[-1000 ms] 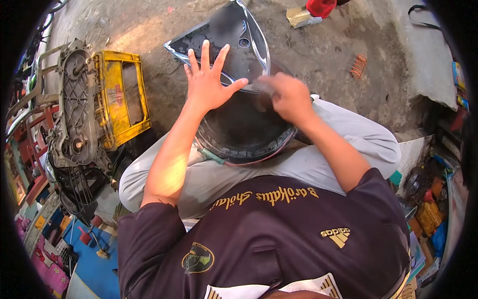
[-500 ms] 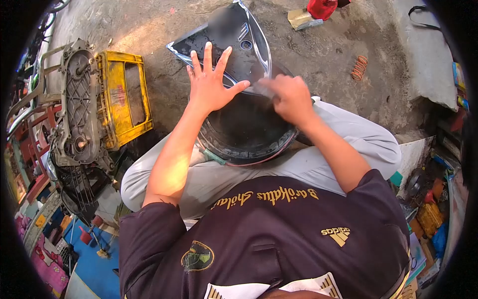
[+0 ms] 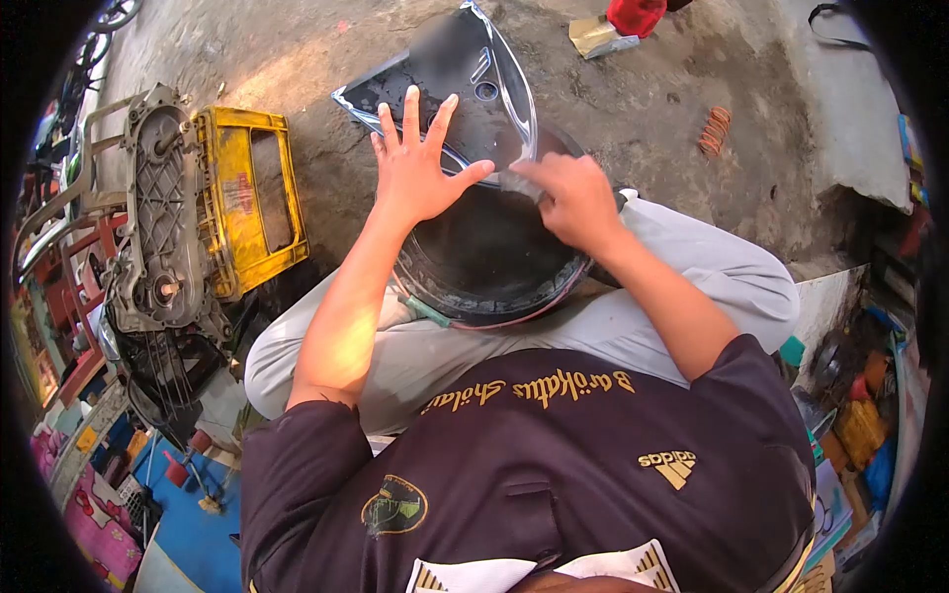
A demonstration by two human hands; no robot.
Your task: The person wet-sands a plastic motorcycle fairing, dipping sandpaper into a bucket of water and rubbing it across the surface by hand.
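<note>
A wet black panel with shiny chrome-like edges lies over the far side of a round black basin between my legs. My left hand rests on the panel's near part, fingers spread and holding nothing. At the panel's near right corner, my right hand is closed on a small greyish piece, which touches the panel edge; what the piece is cannot be made out. A thin hose with a green section runs along the basin's near rim.
At the left stand a yellow crate and a metal engine casing. A copper-coloured spring lies on the concrete floor to the right. Near the top are a red object and a torn packet. Mixed items crowd the lower right.
My right hand, blurred by motion earlier, now shows more sharply and slightly lower at the panel edge. My left hand stays spread in nearly the same place. The view has shifted slightly.
</note>
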